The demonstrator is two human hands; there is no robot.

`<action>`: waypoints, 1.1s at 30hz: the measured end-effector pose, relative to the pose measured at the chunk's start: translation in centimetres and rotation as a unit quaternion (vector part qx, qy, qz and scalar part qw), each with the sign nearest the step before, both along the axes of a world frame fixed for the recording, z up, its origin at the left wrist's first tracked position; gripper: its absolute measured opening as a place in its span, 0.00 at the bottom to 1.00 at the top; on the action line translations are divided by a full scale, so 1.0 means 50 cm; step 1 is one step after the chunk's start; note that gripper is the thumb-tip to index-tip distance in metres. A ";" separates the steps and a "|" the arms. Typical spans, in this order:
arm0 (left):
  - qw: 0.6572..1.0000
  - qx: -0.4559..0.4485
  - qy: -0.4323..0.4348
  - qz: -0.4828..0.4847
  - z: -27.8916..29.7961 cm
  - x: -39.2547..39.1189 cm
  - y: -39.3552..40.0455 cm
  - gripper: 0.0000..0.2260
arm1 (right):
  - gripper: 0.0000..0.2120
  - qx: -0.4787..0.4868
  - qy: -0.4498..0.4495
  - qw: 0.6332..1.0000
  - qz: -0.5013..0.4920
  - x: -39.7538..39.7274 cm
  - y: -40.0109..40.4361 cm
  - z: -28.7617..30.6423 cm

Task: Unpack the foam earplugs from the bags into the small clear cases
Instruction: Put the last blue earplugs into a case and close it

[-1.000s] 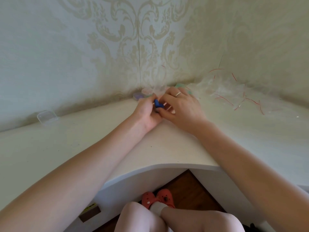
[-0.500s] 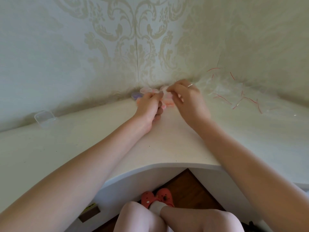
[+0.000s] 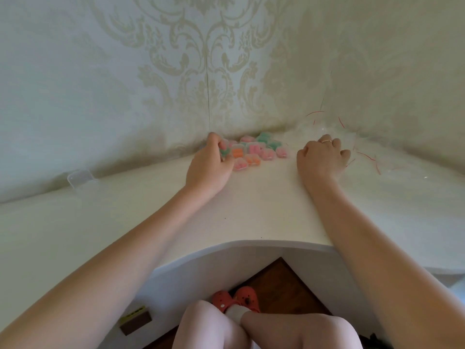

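Several small clear cases (image 3: 254, 151) filled with pink, orange and green foam earplugs lie clustered in the desk's back corner. My left hand (image 3: 208, 165) is at the cluster's left edge, with thumb and fingers curled round one case of green earplugs (image 3: 223, 150). My right hand (image 3: 322, 157), a ring on one finger, lies to the right of the cluster. Its fingers curl down into a pile of clear bags with red strips (image 3: 364, 152). Motion blur hides what is under those fingers.
An empty clear case (image 3: 80, 178) sits alone at the far left by the wall. Patterned walls close in the white corner desk (image 3: 251, 212) at the back. The desk's front edge curves inward above my knees and red shoes (image 3: 236, 299).
My hands have parted. The left one moved to the cluster's left side, holding a case. My right hand swung right to the bag pile. The blue earplug is out of sight.
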State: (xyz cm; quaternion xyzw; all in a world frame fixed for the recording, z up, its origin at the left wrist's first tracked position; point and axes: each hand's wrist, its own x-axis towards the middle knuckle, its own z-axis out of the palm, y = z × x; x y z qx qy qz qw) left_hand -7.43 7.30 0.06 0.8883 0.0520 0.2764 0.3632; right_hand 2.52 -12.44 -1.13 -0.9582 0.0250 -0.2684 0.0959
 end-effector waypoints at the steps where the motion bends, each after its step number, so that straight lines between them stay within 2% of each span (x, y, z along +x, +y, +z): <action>1: 0.999 0.047 0.020 0.008 0.001 -0.006 0.015 0.05 | 0.14 -0.011 0.002 1.000 0.003 -0.003 0.003 0.001; 4: 0.980 0.178 0.073 0.043 -0.004 -0.050 0.064 0.07 | 0.14 -0.050 0.021 0.998 0.034 -0.005 0.018 -0.002; 6: 0.968 0.228 0.078 0.065 -0.009 -0.085 0.101 0.08 | 0.15 -0.045 0.021 0.997 0.051 -0.008 0.028 -0.006; 9: 0.964 0.232 0.081 0.098 -0.006 -0.131 0.151 0.08 | 0.24 -0.005 -0.010 0.997 0.082 -0.009 0.039 -0.001; 14: 0.949 0.249 0.099 0.168 0.010 -0.194 0.221 0.07 | 0.14 0.096 0.044 0.992 0.070 -0.028 0.048 0.025; 17: 0.919 0.296 0.127 0.228 0.016 -0.223 0.255 0.08 | 0.14 -0.065 -0.040 0.992 0.101 -0.029 0.053 0.012; 18: 0.905 0.316 0.137 0.252 0.017 -0.231 0.263 0.08 | 0.15 -0.091 -0.068 0.987 0.112 -0.032 0.060 0.010; 21: 0.878 0.332 0.179 0.294 0.014 -0.244 0.284 0.11 | 0.14 -0.093 -0.135 0.972 0.170 -0.048 0.104 0.003; 23: 0.881 0.295 0.217 0.300 0.009 -0.249 0.293 0.12 | 0.11 -0.073 -0.168 0.958 0.223 -0.063 0.136 0.002; 25: 0.891 0.246 0.244 0.295 0.002 -0.249 0.300 0.15 | 0.10 -0.052 -0.158 0.952 0.257 -0.083 0.169 0.008; 28: 0.909 0.220 0.206 0.289 -0.010 -0.246 0.306 0.12 | 0.11 -0.021 -0.166 0.934 0.314 -0.121 0.217 0.023; 31: 0.932 0.231 0.092 0.264 -0.020 -0.245 0.302 0.10 | 0.12 0.014 -0.155 0.891 0.427 -0.155 0.261 0.028; 33: 0.943 0.263 0.024 0.201 -0.019 -0.242 0.284 0.10 | 0.12 0.094 -0.096 0.860 0.493 -0.177 0.295 0.033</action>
